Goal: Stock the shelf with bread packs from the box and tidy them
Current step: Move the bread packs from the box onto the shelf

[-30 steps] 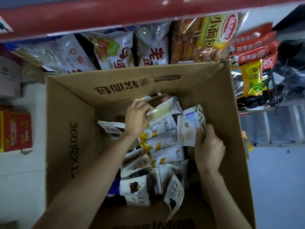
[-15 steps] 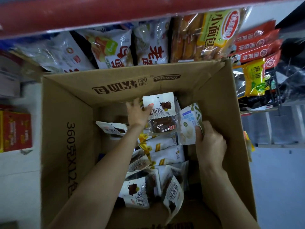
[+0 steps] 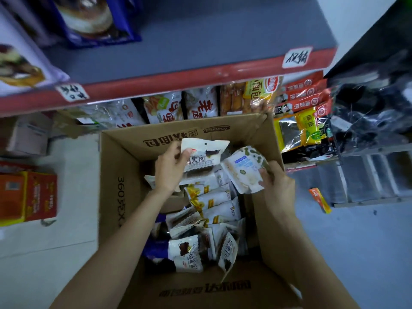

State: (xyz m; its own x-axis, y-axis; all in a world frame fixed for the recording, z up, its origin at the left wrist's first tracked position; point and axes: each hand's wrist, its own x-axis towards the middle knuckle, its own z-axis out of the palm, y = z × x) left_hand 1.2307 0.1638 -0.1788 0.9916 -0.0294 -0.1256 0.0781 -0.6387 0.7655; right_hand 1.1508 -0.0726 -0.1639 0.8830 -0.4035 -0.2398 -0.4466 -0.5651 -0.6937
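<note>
An open cardboard box [image 3: 120, 197] stands on the floor below the shelf, with several small bread packs [image 3: 219, 208] lying inside. My left hand [image 3: 168, 170] grips a white pack with a dark bread picture [image 3: 205, 156], lifted near the box's far wall. My right hand [image 3: 277, 186] holds a white and green pack [image 3: 244, 172] by its lower corner, just right of the first pack. Above the box runs a red-edged shelf [image 3: 200, 81] with a grey top surface.
Larger bread bags [image 3: 200, 105] fill the lower shelf behind the box. Red and yellow sachets [image 3: 305, 112] hang at the right. A red and yellow carton [image 3: 33, 195] stands on the floor at left. Bagged goods [image 3: 89, 16] sit on the upper shelf at left.
Both hands have lifted their packs higher out of the box. My view has tilted upward, so the grey upper shelf surface now shows.
</note>
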